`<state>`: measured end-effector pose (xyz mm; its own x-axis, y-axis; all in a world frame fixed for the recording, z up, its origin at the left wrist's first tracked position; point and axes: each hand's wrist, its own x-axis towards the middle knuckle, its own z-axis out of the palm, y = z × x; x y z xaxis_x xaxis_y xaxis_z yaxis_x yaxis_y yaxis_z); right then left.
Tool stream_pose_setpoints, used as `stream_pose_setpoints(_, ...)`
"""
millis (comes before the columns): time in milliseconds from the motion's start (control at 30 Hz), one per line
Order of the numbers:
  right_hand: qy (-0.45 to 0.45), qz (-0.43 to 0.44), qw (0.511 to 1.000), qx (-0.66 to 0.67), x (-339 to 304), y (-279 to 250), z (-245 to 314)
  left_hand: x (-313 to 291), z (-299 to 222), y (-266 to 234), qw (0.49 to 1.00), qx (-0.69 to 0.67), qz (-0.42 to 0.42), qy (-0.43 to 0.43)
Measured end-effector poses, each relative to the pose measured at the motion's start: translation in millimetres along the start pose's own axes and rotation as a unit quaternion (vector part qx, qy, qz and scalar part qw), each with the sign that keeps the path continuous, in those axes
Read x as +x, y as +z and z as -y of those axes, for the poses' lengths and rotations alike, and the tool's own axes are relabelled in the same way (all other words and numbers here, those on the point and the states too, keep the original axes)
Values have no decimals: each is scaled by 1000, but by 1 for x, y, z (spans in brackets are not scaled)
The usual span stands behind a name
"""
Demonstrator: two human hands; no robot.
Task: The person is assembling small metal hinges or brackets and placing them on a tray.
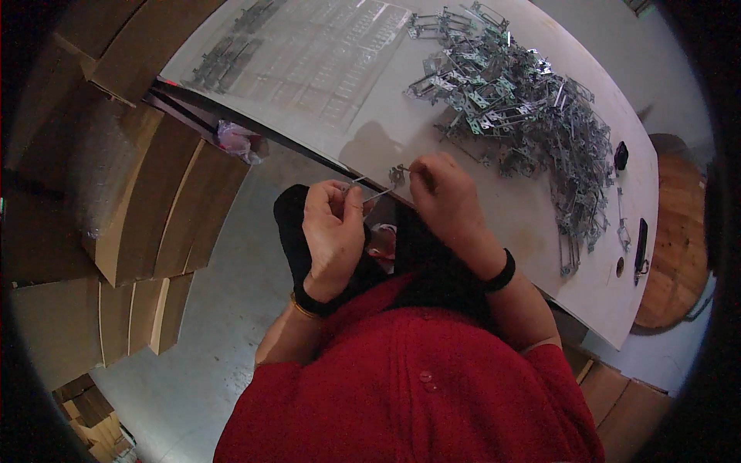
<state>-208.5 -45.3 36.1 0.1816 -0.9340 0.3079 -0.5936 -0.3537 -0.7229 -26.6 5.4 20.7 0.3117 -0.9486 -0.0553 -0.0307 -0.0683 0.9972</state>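
Just over the table's near edge, a thin U-shaped metal bracket [377,193] spans the gap between my two hands. My left hand [334,231] pinches its left end between thumb and fingers. My right hand [449,202] is closed at the bracket's right end, where a small flat metal piece shows; the fingertips partly hide the contact. Beyond my right hand lies a large tangled heap of similar metal brackets [517,108]. A clear plastic tray [309,85] with rows of slots lies at the far left, with several brackets in its left rows.
The white table [594,297] curves across the view. Cardboard boxes [143,201] are stacked on the left. A pink plastic bag [238,142] hangs by the table edge. A small black object [620,156] and a black tool [641,251] lie at right, near a round wooden stool [675,239].
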Motion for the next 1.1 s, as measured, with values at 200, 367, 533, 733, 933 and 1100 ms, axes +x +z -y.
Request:
stream_pose_setpoints(200, 20, 6, 1000, 10, 0, 0, -3, -1, 3, 3, 999, -23, -28, 23)
stream_pose_setpoints(367, 14, -7, 1000, 7, 2, 1, -4, 0, 2, 3, 999, -14, -19, 38)
stream_pose_setpoints(533, 19, 3, 999, 28, 4, 4, -9, -1, 0, 2, 999, -17, -11, 47)
stream_pose_setpoints(733, 35, -1, 998, 46, 2, 0, -9, 0, 0, -2, 1000, 5, 18, 13)
stream_pose_setpoints(933, 54, 25, 997, 46, -5, -2, -1, -2, 2, -3, 999, 31, 6, -4)
stream_pose_setpoints(1100, 49, 28, 997, 54, -6, 1, -1, -3, -5, -1, 999, 45, 2, 0)
